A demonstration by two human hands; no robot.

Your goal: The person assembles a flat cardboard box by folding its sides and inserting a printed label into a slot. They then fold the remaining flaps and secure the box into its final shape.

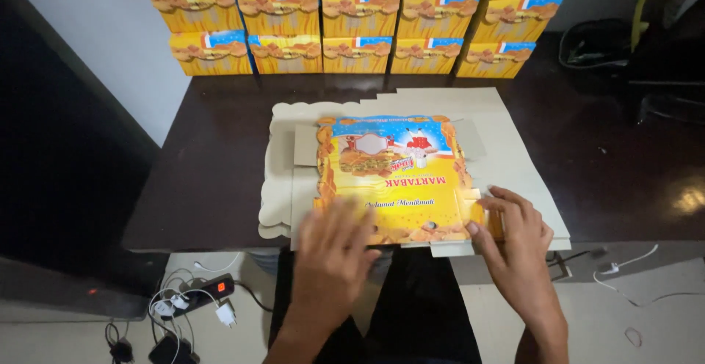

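Both hands are in close now, down at the near edge of the dark table (220, 188). Left hand (330, 250) lies flat with fingers spread and slightly blurred, pressing on the near left corner of the yellow printed box (389, 180), gripping nothing. Right hand (514, 243) is curled, thumb and fingertips pinching the small side flap (481, 213) at the near right corner. That box lies open and flat on a stack of plain cardboard blanks (514, 151) at the table's middle. Best kept as is, I'd say: left palm pinning the panel so it can't slide, right hand bending the flap squarely along its crease. Finished boxes (352, 19) stand stacked against the wall behind.
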